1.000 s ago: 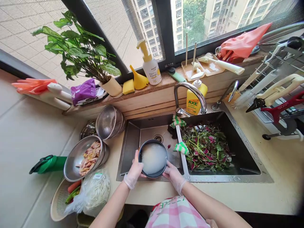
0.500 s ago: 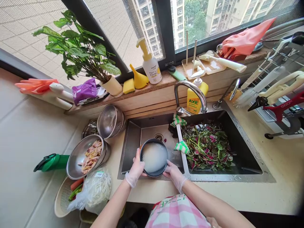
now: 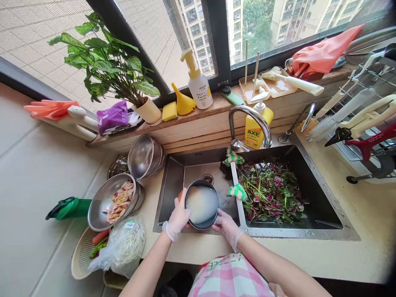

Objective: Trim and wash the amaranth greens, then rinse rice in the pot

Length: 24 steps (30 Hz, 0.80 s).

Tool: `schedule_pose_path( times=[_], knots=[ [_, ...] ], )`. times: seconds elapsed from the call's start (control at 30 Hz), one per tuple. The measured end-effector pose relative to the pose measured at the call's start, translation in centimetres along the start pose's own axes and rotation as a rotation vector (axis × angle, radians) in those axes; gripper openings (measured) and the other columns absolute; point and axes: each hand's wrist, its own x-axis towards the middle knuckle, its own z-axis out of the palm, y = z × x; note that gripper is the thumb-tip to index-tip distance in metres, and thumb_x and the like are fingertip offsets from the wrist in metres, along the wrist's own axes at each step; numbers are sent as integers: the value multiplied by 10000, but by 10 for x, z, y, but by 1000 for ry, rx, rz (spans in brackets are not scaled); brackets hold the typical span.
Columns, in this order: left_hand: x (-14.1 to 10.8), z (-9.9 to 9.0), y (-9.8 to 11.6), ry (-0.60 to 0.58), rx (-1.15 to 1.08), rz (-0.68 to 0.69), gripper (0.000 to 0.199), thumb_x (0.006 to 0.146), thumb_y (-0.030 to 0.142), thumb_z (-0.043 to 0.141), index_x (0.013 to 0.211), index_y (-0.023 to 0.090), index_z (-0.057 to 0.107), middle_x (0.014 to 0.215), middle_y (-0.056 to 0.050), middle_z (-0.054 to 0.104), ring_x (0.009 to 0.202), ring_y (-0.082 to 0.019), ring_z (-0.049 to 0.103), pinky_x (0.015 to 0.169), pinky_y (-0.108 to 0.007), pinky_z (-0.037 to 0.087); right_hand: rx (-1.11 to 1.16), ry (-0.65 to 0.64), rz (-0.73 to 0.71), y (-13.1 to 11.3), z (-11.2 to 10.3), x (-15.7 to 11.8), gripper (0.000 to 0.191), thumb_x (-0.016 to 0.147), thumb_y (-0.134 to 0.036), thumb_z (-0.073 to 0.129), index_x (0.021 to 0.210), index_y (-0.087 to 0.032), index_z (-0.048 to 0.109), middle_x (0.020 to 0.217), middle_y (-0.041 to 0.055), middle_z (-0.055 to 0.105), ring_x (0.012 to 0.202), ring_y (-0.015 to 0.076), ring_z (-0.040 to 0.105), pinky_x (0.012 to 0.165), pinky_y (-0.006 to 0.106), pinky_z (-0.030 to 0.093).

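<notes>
Above the left basin of the sink (image 3: pixel 173 181), a dark round pot (image 3: pixel 202 226) is held from both sides. Cloudy whitish water (image 3: pixel 201 204) fills much of it, and what lies beneath cannot be made out. The pot leans to the right, where a thin stream runs over its rim into the basin. My left hand (image 3: pixel 178 216), in a clear glove, grips the pot's left side, close to a brownish-orange part that may be a handle. On its lower right edge, my right hand (image 3: pixel 227 226), gloved too, is closed.
Leafy green-and-purple vegetables (image 3: pixel 269 189) lie in water in the right basin. A curved faucet (image 3: pixel 250 113) rises behind the divider. At left stand a steel bowl of raw meat pieces (image 3: pixel 122 202), colanders (image 3: pixel 142 156) and a plastic bag (image 3: pixel 126 245). A dish rack (image 3: pixel 371 136) is at right.
The pot has tipped to the right, and water now spills over its right rim into the left basin. Both hands keep their hold; the view has shifted slightly.
</notes>
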Motion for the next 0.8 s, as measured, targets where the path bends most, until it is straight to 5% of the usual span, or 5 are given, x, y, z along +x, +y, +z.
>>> schedule_pose_path(
  times=[0.17, 0.37, 0.8],
  knots=[
    [-6, -2, 5, 23, 27, -28, 864, 798, 144, 406, 1528, 405, 25, 1609, -205, -31, 360, -17, 523, 436, -260, 484, 40, 30, 60, -3, 2, -3, 869, 501, -66, 530, 1362, -171, 471, 576, -78, 449, 585, 98, 471, 716, 246, 497],
    [-14, -4, 17, 55, 130, 0, 859, 790, 118, 401, 1538, 367, 59, 1605, -168, 108, 465, -71, 615, 500, -250, 480, 46, 20, 60, -4, 2, -3, 837, 480, -68, 563, 1308, -175, 507, 597, -76, 471, 588, 96, 480, 702, 252, 486],
    [-15, -2, 18, 105, 211, 3, 907, 775, 163, 519, 1535, 389, 80, 1609, -141, 151, 809, -230, 719, 771, -353, 528, 41, 25, 73, -3, 0, 1, 835, 483, -71, 529, 1308, -195, 482, 562, -91, 458, 539, 97, 467, 690, 265, 498]
  ],
)
